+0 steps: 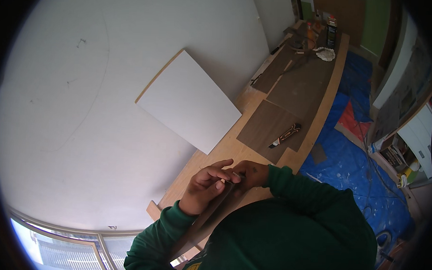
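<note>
My left hand [207, 184] and my right hand [250, 176] meet close in front of my body, above the bench's near end. The left fingers are bent, with thumb and forefinger pinched together; a small pale bit shows at their tips. My right hand is closed beside them, its fingers partly hidden, with something small and dark at its fingertips. What either hand holds is too small to name. Just under the hands runs a dark brown sheet [218, 207], partly covered by my sleeves. Beyond the right hand, a utility knife [286, 135] with a black and orange handle lies on a brown laminate sheet [260, 129].
A long wooden bench [316, 126] runs along the wall. On it a white panel [191, 103] leans against the wall. Bottles [310, 36], a dark can [331, 32] and a crumpled white cloth [325, 54] stand at the far end. Blue sheeting [341, 161] with cables covers the floor at right.
</note>
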A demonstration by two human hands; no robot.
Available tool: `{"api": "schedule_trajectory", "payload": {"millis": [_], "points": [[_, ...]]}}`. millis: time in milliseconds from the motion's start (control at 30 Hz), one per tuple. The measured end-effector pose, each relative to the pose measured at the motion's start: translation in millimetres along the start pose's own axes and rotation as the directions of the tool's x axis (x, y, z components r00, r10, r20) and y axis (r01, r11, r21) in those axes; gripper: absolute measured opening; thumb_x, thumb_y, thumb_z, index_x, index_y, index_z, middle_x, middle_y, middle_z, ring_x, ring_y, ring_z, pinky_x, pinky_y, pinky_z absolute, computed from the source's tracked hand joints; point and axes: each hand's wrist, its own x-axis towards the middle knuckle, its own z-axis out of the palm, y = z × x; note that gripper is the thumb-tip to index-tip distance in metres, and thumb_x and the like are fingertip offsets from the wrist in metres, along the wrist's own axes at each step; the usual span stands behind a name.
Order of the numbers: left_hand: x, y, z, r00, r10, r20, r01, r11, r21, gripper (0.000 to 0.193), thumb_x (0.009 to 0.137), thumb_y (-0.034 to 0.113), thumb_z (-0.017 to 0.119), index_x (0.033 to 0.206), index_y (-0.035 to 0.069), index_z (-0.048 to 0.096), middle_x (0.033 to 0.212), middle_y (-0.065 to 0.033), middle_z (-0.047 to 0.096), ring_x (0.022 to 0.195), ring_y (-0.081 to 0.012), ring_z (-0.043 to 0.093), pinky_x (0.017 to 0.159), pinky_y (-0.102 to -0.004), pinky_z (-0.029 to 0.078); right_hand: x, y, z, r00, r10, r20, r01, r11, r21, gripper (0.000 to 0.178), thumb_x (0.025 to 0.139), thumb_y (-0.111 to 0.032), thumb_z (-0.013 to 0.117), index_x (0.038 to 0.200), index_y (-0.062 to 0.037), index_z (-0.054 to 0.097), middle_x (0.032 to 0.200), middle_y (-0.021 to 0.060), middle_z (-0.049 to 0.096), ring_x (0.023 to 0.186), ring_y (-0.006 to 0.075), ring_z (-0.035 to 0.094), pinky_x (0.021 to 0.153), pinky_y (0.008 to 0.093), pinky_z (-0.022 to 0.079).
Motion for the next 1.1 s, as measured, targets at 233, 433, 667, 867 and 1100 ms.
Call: {"api": "schedule_trajectory", "payload": {"millis": [233, 433, 667, 867, 1100], "points": [[-8.0, 10.9, 19.2, 0.992, 0.092, -0.090, -0.052, 0.929, 0.368, 0.014, 0.104, 0.000, 0.057, 0.115, 0.005, 0.064, 0.110, -0.0079, 0.074, 0.126, -0.0255, 0.053, 0.113, -0.0434, 0.040, -5.3, 3.9, -1.6, 0.999, 0.048, -0.005, -0.048, 0.996, -0.076, 0.037, 0.076, -0.011, 0.090, 0.108, -0.0037, 0.074, 0.089, 0.0019, 0.073, 0.088, 0.0084, 0.066, 0.079, 0.0320, 0.054], [-10.1, 6.7, 22.5, 0.986, 0.161, -0.047, -0.118, 0.862, 0.493, 0.015, 0.101, 0.000, 0.060, 0.114, 0.004, 0.066, 0.109, -0.0051, 0.073, 0.124, -0.0277, 0.050, 0.110, -0.0424, 0.041, -10.6, 4.1, 0.0, 0.999, 0.047, -0.023, -0.050, 0.990, -0.130, 0.031, 0.077, -0.020, 0.090, 0.096, -0.0040, 0.072, 0.080, 0.0013, 0.069, 0.080, 0.0074, 0.062, 0.072, 0.0310, 0.049], [28.5, 53.8, 4.9, 0.928, 0.152, 0.341, -0.373, 0.433, 0.821, 0.025, 0.088, 0.014, 0.081, 0.107, 0.006, 0.067, 0.098, -0.0069, 0.065, 0.108, -0.0314, 0.059, 0.095, -0.0438, 0.050, -1.0, 11.8, -0.8, 0.998, 0.061, -0.031, -0.067, 0.973, -0.221, 0.034, 0.077, -0.027, 0.091, 0.093, -0.0047, 0.071, 0.077, 0.0017, 0.068, 0.077, 0.0077, 0.060, 0.069, 0.0297, 0.048], [62.3, 77.8, 14.9, 0.824, -0.240, 0.514, -0.501, 0.116, 0.858, 0.043, 0.090, 0.046, 0.077, 0.106, 0.006, 0.072, 0.089, -0.0057, 0.067, 0.099, -0.0288, 0.061, 0.090, -0.0403, 0.050, 12.0, 26.3, 0.5, 0.986, -0.164, -0.036, 0.148, 0.949, -0.277, 0.033, 0.080, -0.021, 0.090, 0.105, -0.0045, 0.076, 0.090, 0.0053, 0.076, 0.087, 0.0124, 0.071, 0.079, 0.0325, 0.056], [57.1, 98.0, 17.1, 0.772, -0.428, 0.469, -0.486, 0.077, 0.870, 0.031, 0.092, 0.034, 0.073, 0.113, 0.011, 0.074, 0.088, -0.0041, 0.070, 0.103, -0.0285, 0.064, 0.099, -0.0435, 0.051, 0.5, -2.6, 0.1, 0.977, -0.175, 0.119, 0.193, 0.966, -0.169, 0.045, 0.074, -0.023, 0.097, 0.108, -0.0046, 0.076, 0.092, 0.0072, 0.077, 0.091, 0.0162, 0.074, 0.083, 0.0341, 0.057]]}}
